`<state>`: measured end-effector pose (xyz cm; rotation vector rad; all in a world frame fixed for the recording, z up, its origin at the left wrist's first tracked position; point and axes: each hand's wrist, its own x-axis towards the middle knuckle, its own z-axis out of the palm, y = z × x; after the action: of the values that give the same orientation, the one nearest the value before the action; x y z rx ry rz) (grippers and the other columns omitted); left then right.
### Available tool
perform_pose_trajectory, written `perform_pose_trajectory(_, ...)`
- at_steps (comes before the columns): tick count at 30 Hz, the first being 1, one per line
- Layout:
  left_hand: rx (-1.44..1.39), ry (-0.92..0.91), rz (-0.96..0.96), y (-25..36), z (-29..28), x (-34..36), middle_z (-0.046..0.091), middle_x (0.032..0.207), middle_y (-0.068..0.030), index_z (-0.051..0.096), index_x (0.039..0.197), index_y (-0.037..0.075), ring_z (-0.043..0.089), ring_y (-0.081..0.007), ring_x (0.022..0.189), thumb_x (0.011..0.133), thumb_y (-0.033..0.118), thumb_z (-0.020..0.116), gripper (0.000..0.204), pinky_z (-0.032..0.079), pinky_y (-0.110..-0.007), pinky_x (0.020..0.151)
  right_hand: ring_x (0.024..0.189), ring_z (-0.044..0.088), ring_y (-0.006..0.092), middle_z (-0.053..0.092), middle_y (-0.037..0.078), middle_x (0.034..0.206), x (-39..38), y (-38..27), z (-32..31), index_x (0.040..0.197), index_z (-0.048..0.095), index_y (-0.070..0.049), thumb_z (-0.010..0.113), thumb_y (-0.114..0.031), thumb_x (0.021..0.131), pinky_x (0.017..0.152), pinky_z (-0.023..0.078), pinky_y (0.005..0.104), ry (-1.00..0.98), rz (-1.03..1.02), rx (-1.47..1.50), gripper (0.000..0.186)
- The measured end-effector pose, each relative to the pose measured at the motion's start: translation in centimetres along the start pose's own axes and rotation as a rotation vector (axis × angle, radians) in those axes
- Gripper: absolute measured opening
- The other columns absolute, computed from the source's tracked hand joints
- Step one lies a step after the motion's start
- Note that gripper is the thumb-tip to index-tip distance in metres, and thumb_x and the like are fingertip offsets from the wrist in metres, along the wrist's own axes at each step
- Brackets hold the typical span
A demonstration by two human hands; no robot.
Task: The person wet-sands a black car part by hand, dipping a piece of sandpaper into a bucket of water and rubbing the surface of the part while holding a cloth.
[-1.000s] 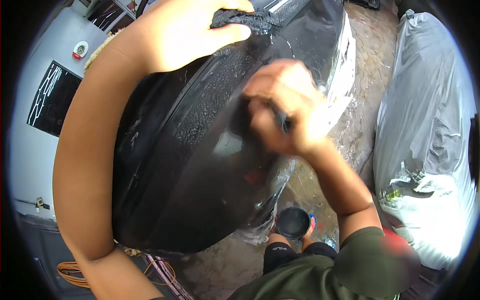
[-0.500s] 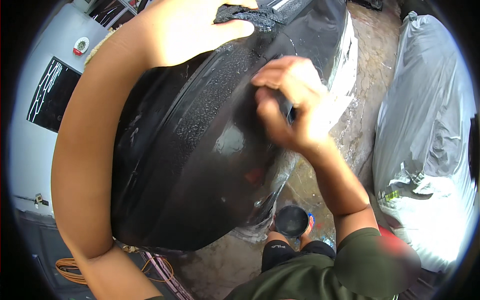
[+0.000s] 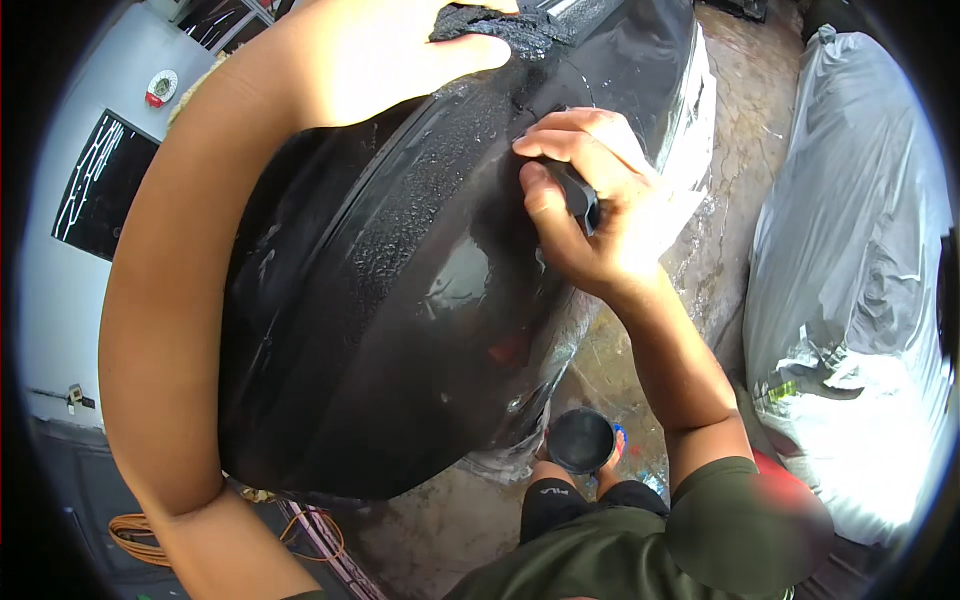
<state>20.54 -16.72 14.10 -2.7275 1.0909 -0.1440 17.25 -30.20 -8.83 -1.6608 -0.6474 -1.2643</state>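
Note:
A glossy black vehicle body panel (image 3: 380,400) fills the middle, with droplets along a band of it and pale masking sheet (image 3: 690,110) along its right edge. My left hand (image 3: 400,60) is at the top, its fingers and thumb around a crumpled, wet black cloth (image 3: 510,35) on the panel. My right hand (image 3: 595,200) lies on the panel right of the droplets, fingers curled round a small dark block (image 3: 578,195), largely hidden under the palm.
A dark round bucket (image 3: 580,438) stands by my feet on the wet concrete floor (image 3: 740,70). A long bundle in pale plastic cover (image 3: 830,250) lies along the right. A coiled orange hose (image 3: 135,540) is at bottom left, near a pale wall (image 3: 60,340).
My right hand has moved slightly up along the panel and now shows more sharply. My left hand has shifted a little with the view, still on the cloth.

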Motion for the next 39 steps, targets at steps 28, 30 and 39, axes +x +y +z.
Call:
perform_pose_trajectory(28, 0.001, 0.076, 0.006, 0.4, 0.3, -1.2, 0.073, 0.131, -0.0236, 0.067, 0.153, 0.002, 0.072, -0.0378, 0.122, 0.112, 0.037, 0.068, 0.053, 0.057, -0.048, 0.109, 0.097, 0.074, 0.031, 0.075, 0.008, 0.1, -0.3, -5.4, 0.0, 0.098, 0.077, -0.008, 0.088, -0.009, 0.063, 0.098, 0.057, 0.0512, -0.141, -0.117, 0.116, 0.037)
perform_pose_trajectory(30, 0.016, 0.132, 0.082, 0.3, 0.4, -1.8, 0.073, 0.131, -0.0238, 0.067, 0.152, 0.002, 0.072, -0.0377, 0.121, 0.112, 0.036, 0.068, 0.052, 0.058, -0.048, 0.108, 0.096, 0.074, 0.0306, 0.075, 0.008, 0.098, -0.2, -4.4, 0.0, 0.098, 0.077, -0.007, 0.087, -0.008, 0.064, 0.095, 0.058, 0.0484, -0.056, 0.072, 0.007, 0.036)
perform_pose_trajectory(39, -0.071, 0.058, 0.048, -0.5, 0.4, -1.6, 0.075, 0.132, -0.0249, 0.069, 0.15, 0.001, 0.074, -0.0386, 0.119, 0.111, 0.034, 0.069, 0.051, 0.059, -0.049, 0.106, 0.092, 0.074, 0.0315, 0.075, 0.01, 0.098, -0.7, -5.9, 0.3, 0.098, 0.077, -0.005, 0.084, -0.007, 0.065, 0.094, 0.057, 0.0497, -0.079, 0.029, 0.034, 0.034)
